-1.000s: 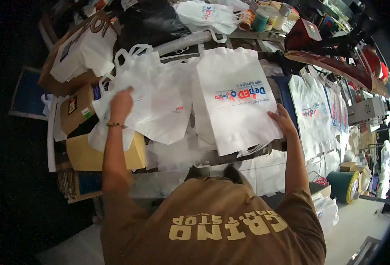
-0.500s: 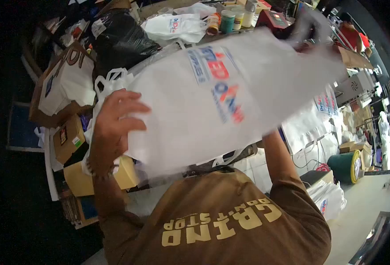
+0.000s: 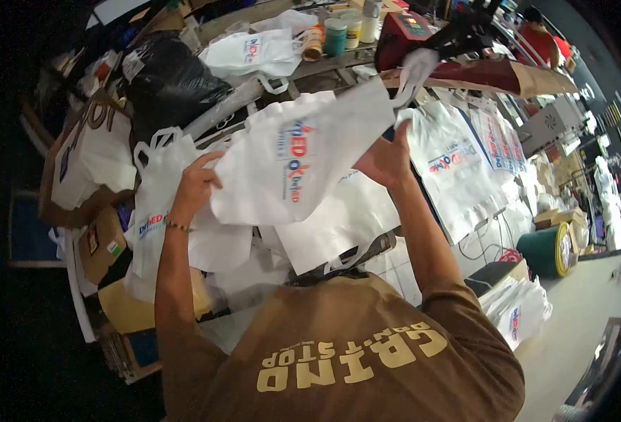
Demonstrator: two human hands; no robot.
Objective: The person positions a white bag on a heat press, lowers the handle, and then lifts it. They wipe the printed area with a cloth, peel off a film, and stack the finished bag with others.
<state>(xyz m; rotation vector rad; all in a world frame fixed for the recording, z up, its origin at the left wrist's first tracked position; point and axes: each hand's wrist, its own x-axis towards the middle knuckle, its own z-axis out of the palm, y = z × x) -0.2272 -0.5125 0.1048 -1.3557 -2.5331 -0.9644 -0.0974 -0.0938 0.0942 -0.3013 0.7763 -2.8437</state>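
Observation:
A white carry bag with red and blue print (image 3: 254,169) hangs tilted in the air before me, its handle end (image 3: 417,70) up at the right and blurred. My left hand (image 3: 198,184) has its fingers closed on the bag's left edge. At the opposite end, my right hand (image 3: 386,158) grips the bag near its handle side; its thumb shows, while the bag partly hides the other fingers. Beneath lie more white bags (image 3: 352,218). Another printed bag (image 3: 454,165) is spread flat to the right of my right hand.
White printed bags (image 3: 157,211) lie at the left, near an open brown carton (image 3: 53,190). A black plastic sack (image 3: 173,81) and several jars (image 3: 336,36) stand at the back. A red machine (image 3: 402,42) is behind. A person in red (image 3: 539,43) is far right.
The held bag has swung down and left, now more folded and less spread out. My right hand has come into sight from behind it. More bags underneath are uncovered.

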